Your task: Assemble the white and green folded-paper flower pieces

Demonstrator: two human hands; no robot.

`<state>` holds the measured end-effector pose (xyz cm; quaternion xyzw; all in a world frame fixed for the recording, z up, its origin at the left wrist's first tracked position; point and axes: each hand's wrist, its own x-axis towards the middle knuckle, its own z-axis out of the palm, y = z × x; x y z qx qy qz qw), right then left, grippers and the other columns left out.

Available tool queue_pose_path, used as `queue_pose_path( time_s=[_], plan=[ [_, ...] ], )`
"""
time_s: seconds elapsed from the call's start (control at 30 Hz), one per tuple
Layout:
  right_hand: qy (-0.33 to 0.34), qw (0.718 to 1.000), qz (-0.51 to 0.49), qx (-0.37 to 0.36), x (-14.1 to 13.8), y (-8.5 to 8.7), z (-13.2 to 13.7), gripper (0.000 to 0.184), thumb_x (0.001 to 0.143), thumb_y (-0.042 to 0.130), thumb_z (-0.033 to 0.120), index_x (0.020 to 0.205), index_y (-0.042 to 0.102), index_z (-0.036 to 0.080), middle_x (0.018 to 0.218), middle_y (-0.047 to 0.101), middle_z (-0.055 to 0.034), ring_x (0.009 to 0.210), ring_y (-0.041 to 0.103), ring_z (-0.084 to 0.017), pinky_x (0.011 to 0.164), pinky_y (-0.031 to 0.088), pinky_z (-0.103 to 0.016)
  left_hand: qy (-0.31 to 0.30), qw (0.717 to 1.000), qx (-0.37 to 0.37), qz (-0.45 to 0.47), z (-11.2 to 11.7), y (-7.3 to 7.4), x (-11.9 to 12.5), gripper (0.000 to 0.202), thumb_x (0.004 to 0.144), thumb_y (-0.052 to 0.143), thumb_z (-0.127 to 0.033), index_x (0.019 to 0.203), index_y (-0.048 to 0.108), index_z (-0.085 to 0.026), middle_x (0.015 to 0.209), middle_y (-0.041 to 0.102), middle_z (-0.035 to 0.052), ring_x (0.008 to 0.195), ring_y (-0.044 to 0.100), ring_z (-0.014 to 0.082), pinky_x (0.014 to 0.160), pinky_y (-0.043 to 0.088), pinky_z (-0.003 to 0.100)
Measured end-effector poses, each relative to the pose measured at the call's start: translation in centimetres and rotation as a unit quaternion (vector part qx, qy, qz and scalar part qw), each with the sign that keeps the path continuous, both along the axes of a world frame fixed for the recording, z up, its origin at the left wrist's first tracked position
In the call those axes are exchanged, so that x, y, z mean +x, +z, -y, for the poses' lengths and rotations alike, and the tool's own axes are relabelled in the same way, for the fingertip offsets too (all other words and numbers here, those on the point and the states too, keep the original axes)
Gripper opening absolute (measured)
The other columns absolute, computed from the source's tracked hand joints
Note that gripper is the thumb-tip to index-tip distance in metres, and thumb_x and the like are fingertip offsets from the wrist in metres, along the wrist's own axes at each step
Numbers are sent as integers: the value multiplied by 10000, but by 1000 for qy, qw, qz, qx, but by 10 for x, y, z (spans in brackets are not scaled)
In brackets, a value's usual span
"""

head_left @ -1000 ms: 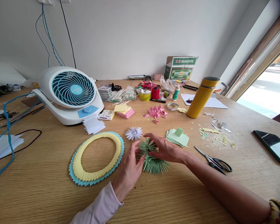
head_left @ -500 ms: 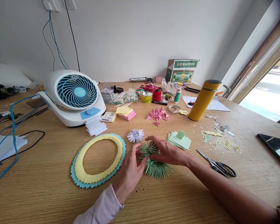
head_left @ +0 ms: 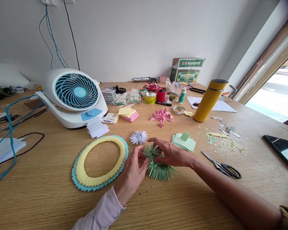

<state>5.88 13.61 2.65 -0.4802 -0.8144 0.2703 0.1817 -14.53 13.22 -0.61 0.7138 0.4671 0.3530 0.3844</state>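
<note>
Near the middle of the table lies spiky green folded-paper work (head_left: 162, 172), its thin pointed pieces fanned outward. My left hand (head_left: 133, 172) curls against its left side, thumb and fingers at the edge. From the right, my right hand (head_left: 172, 154) arches over it, with the thumb pressed on the green pieces and the fingers at the far edge. The hands cover part of it, so I cannot tell whether it is one ring or two parts. Just behind sits a small white spiky paper piece (head_left: 138, 137). Left of my hands rests a yellow and blue folded-paper ring (head_left: 78, 166).
Scissors (head_left: 222, 166), green paper sheets (head_left: 184, 142) and a leaning-looking yellow flask (head_left: 210, 101) are on the right, with paper scraps (head_left: 227, 143) and a phone (head_left: 281, 151). Behind are pink folded pieces (head_left: 162, 115), paper stacks (head_left: 130, 115) and a white fan (head_left: 74, 95).
The view has shifted slightly, so everything appears a little higher and further left. Both hands keep nearly the same hold on the green paper work.
</note>
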Motion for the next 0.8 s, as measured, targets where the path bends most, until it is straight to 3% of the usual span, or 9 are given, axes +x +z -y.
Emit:
queue_pose_path(
  time_s=[0.17,0.3,0.6,0.8],
  plan=[
    [1,1000,-5,2,0,2,1,759,774,676,196,1464,362,180,1173,656,-136,1020,632,-266,861,481,-381,-8,1000,-3,3,-2,1,-2,310,874,548,-243,1178,531,-193,1149,684,130,982,688,227,906,542,440],
    [0,1000,-8,1,1,0,0,732,784,644,176,1460,364,189,1108,666,-110,960,634,-240,835,483,-362,1,999,-20,29,-4,2,-2,300,848,572,-209,1143,519,-199,1118,697,114,918,701,205,854,565,408],
    [-1,1000,7,-4,-3,2,0,742,780,639,161,1467,357,151,1100,667,-128,976,642,-271,845,498,-394,4,996,-72,53,-8,5,-1,330,814,588,-173,1130,500,-199,1095,695,110,892,695,204,849,565,422],
    [21,1000,11,-8,-4,6,0,761,773,651,132,1469,346,160,1350,572,-191,1176,591,-322,982,467,-466,10,996,-74,43,-8,4,-2,333,816,592,-174,1138,511,-193,1135,685,122,924,688,208,875,553,428]
  ],
)
